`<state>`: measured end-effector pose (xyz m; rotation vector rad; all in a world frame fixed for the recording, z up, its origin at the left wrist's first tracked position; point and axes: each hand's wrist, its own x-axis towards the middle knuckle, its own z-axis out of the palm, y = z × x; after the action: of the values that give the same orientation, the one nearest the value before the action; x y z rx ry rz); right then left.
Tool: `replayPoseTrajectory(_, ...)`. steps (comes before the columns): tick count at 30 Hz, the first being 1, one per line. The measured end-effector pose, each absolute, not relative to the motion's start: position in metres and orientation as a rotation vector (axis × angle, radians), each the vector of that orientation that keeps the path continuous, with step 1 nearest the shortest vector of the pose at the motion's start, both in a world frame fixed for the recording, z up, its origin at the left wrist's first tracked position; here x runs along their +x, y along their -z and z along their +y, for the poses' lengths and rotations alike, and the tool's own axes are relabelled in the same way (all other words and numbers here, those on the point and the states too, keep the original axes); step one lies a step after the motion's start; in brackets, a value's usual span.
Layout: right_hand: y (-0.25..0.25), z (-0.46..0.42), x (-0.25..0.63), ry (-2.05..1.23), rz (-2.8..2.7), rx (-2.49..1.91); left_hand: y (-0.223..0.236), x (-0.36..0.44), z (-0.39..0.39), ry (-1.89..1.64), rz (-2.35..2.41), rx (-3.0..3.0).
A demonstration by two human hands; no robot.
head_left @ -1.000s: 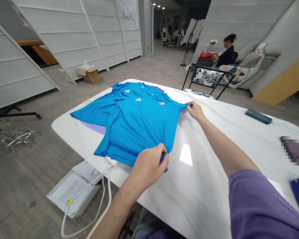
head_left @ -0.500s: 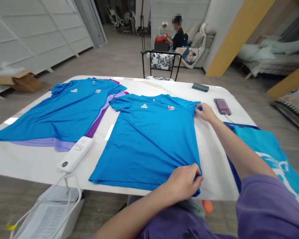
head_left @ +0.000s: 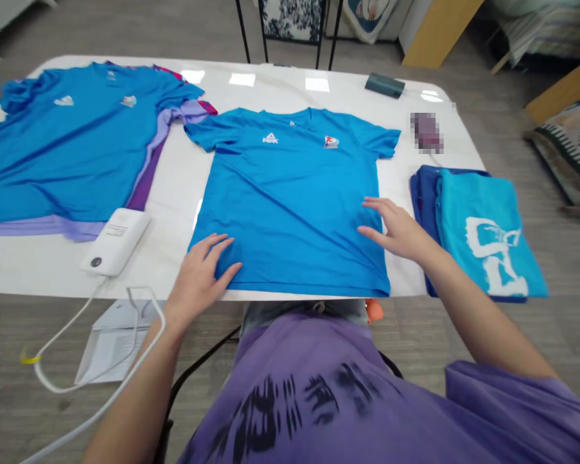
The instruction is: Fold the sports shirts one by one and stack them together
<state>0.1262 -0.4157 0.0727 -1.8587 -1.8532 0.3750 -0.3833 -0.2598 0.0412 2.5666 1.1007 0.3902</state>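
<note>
A blue T-shirt [head_left: 294, 200] lies spread flat, front up, on the white table, its collar away from me and its hem along the near edge. Two small prints mark its chest. My left hand [head_left: 204, 270] is at the shirt's lower left corner, fingers apart, holding nothing. Over the shirt's right side, my right hand [head_left: 391, 225] reaches in with thumb and fingers spread and empty. Whether its fingertips touch the cloth I cannot tell. A diagonal crease crosses the shirt's middle.
To the left, another blue T-shirt [head_left: 77, 148] lies over purple ones. A white handheld device [head_left: 116, 241] with a cord [head_left: 145, 348] rests near the front edge. Folded turquoise and navy clothes [head_left: 488, 238] sit at right. A dark case [head_left: 385, 85] and a blurred phone [head_left: 426, 132] lie behind.
My left hand has let go of the shirt's lower right corner and moved to the lower left. My right hand has left the sleeve and come nearer. The view has tilted down.
</note>
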Motion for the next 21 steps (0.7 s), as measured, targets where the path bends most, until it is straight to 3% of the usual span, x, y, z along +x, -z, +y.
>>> replayPoseTrajectory(4, -0.077, -0.506, 0.067, -0.484, -1.9, -1.903, -0.033, -0.453, -0.27, -0.366, 1.218, 2.512)
replayPoseTrajectory(9, -0.055, -0.574, 0.062, -0.532, -1.781, -1.966, -0.037, -0.484, -0.273, -0.414, 1.213, 2.438)
replayPoseTrajectory(21, -0.053, -0.589, 0.064, -0.322, -1.615, -1.925, -0.042, -0.464, -0.29, -0.754, 1.507, 1.786)
